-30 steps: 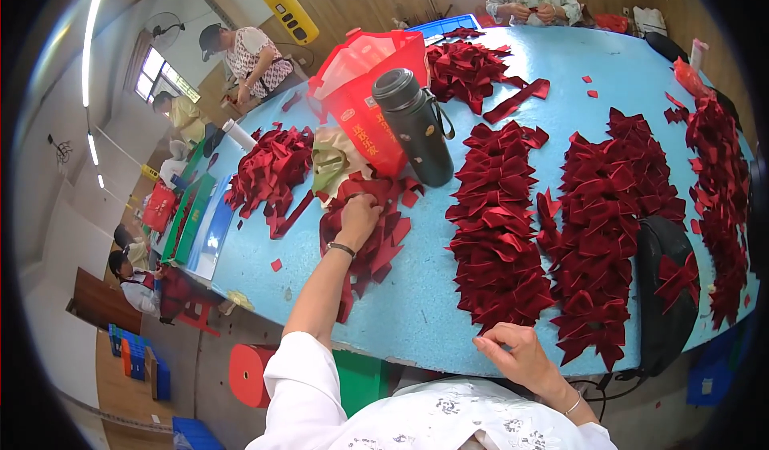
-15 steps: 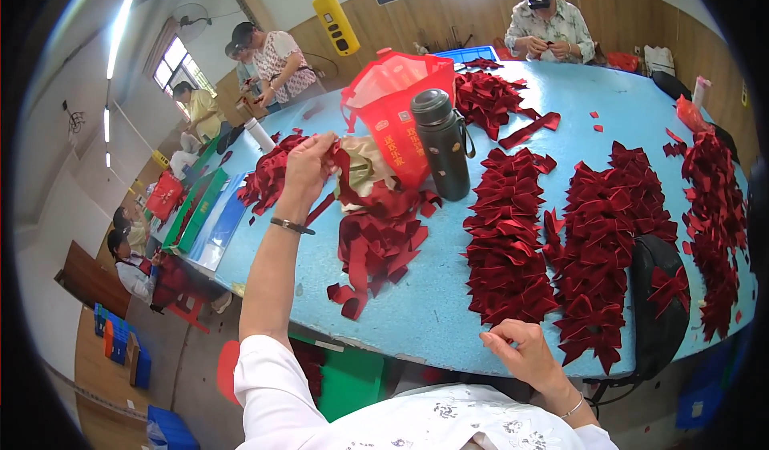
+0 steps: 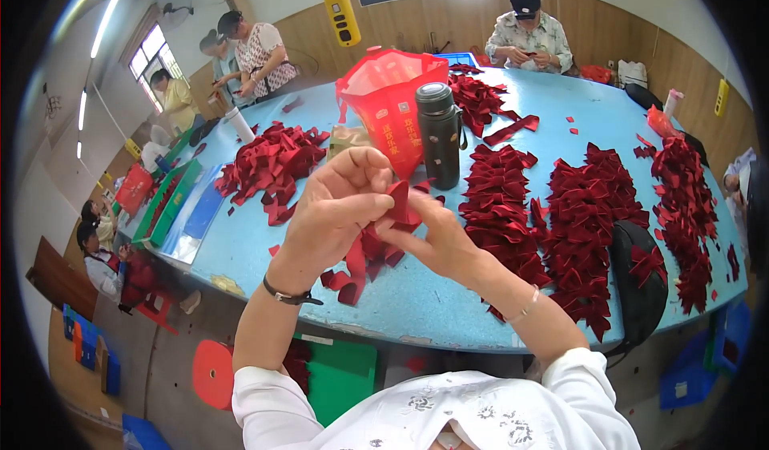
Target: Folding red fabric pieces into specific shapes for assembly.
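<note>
**Ribbon (image 3: 399, 200) raised between both hands**

Through the head camera I see the left hand (image 3: 324, 209) pinching it, fingers narrow. The right hand (image 3: 444, 246) meets its other side; whether those fingers grip, I cannot tell. Below: loose ribbons (image 3: 350, 286) on blue surface (image 3: 416, 314). Beyond: flask (image 3: 441, 145) beside red bag (image 3: 376, 109). Rightward: rows of bows (image 3: 501, 201), black pouch (image 3: 639, 314).

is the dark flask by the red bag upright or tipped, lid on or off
Upright, lid on: the dark flask stands on its base on the blue table beside the red bag, its cap covering the top.
</note>
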The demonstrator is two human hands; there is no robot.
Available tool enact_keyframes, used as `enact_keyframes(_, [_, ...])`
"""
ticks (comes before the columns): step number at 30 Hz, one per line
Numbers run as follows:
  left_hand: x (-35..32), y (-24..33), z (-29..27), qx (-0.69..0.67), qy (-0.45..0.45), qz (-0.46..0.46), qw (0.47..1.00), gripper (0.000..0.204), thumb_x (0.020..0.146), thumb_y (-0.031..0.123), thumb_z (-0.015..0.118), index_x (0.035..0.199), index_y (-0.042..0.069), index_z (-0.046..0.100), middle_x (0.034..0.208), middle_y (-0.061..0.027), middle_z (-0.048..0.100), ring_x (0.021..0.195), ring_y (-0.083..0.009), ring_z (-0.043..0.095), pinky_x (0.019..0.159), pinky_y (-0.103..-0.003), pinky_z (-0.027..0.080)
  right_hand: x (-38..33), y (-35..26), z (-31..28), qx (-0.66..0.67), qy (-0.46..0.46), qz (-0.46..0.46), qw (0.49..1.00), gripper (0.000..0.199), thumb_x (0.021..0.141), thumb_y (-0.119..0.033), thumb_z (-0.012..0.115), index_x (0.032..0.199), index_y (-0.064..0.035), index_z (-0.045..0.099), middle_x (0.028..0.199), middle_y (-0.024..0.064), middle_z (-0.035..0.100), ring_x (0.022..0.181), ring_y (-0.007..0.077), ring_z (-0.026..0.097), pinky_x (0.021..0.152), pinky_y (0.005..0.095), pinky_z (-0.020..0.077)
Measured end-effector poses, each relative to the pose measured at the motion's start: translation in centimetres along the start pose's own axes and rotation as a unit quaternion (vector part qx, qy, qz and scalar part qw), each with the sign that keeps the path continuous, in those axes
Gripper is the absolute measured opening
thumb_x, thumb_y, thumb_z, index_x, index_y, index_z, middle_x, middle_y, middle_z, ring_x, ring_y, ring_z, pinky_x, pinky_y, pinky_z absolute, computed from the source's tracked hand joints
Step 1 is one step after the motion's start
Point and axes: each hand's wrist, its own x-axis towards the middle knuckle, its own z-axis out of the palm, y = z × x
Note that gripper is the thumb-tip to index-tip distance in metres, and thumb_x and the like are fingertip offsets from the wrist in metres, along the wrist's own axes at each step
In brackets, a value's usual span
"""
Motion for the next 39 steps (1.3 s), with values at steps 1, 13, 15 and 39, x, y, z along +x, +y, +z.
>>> enact_keyframes(1, [-0.6,0.4,-0.1,-0.007,0.017,0.016,1.0,0.026,0.08,-0.01,0.058,0.103,0.001,0.057,0.091,-0.0041,0.057,0.07,-0.0108,0.057,0.061,-0.025,0.051,-0.4,0.9,0.7,-0.002,-0.007,0.003,1.0,0.029,0.085,-0.016,0.069,0.107,-0.0002,0.06,0.095,0.0119,0.065,0.086,0.0185,0.063,0.075,0.0324,0.0484])
enact_keyframes(13, [-6.9,3.7,-25.9,-0.087,0.399,0.22,0.886,0.023,0.081,-0.016,0.052,0.1,-0.004,0.047,0.085,-0.0126,0.055,0.076,-0.0214,0.059,0.077,-0.031,0.055,-2.9,1.3,-1.7,-0.043,-0.192,0.245,0.949,0.02,0.09,-0.02,0.064,0.086,-0.0004,0.066,0.056,0.0022,0.058,0.05,0.0041,0.054,0.045,0.0214,0.0396])
enact_keyframes(15, [-7.3,2.2,-29.2,-0.094,0.432,0.207,0.872,0.024,0.08,-0.016,0.053,0.1,-0.005,0.045,0.084,-0.0128,0.055,0.076,-0.0224,0.059,0.076,-0.032,0.056,-3.2,1.2,-2.6,0.008,-0.205,0.27,0.941,0.018,0.089,-0.018,0.065,0.084,-0.0003,0.067,0.056,0.0008,0.058,0.047,0.004,0.052,0.043,0.0215,0.0387])
enact_keyframes(39, [-12.9,-6.7,-0.6,0.324,-0.036,-0.197,0.925,0.048,0.071,0.007,0.075,0.114,-0.005,0.058,0.11,-0.0152,0.061,0.093,-0.019,0.059,0.081,-0.03,0.048,-10.6,-2.7,-6.6,0.19,-0.088,0.238,0.949,0.01,0.084,0.002,0.06,0.091,0.0025,0.067,0.06,-0.0001,0.053,0.053,0.0075,0.047,0.049,0.0236,0.0378])
